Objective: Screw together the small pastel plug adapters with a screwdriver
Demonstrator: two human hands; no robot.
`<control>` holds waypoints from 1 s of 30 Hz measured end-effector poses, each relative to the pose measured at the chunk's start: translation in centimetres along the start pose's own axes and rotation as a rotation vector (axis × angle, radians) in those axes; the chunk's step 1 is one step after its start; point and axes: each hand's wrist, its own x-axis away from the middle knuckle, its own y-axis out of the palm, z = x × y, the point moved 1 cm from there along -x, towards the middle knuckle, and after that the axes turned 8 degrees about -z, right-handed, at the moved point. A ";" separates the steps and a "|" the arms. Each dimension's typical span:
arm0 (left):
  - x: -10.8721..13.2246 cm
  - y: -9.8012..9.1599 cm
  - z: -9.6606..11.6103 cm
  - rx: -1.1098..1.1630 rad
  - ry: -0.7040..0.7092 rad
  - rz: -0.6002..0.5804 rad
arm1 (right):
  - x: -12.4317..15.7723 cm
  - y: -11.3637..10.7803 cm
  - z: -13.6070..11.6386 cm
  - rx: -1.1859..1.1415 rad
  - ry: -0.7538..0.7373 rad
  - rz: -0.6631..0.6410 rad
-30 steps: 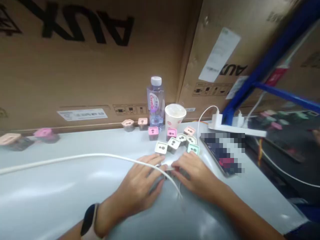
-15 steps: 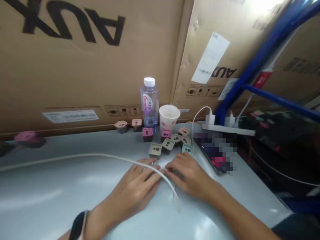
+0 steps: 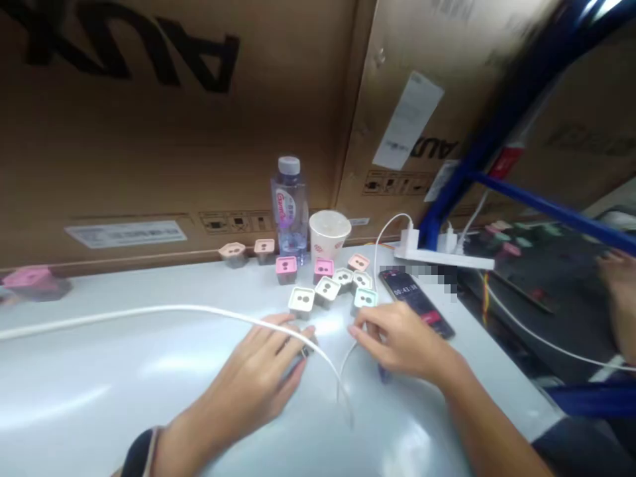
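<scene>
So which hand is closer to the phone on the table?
The right hand is nearer, just below and left of the smartphone. The left hand is much farther left, with a white cable lying across its fingers.

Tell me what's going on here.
A person is working at a pale table with both bare hands. A white cable runs across the fingers of the left hand. The right hand is just in front of a mint-topped two-hole block, one of a cluster of small pastel blocks. Behind them stand a water bottle and a paper cup, and a phone lies to the right. Another person's hand shows at the far right.
</scene>
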 end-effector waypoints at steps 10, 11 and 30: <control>-0.1 0.1 -0.1 -0.006 0.016 0.015 | 1.3 -2.3 0.2 0.060 0.249 -0.297; -0.1 0.1 -0.1 -0.011 0.021 0.011 | 1.5 -2.3 0.3 0.071 0.265 -0.317; -0.2 0.0 0.1 0.003 0.003 -0.001 | 2.0 -0.7 -0.8 0.250 0.391 -0.369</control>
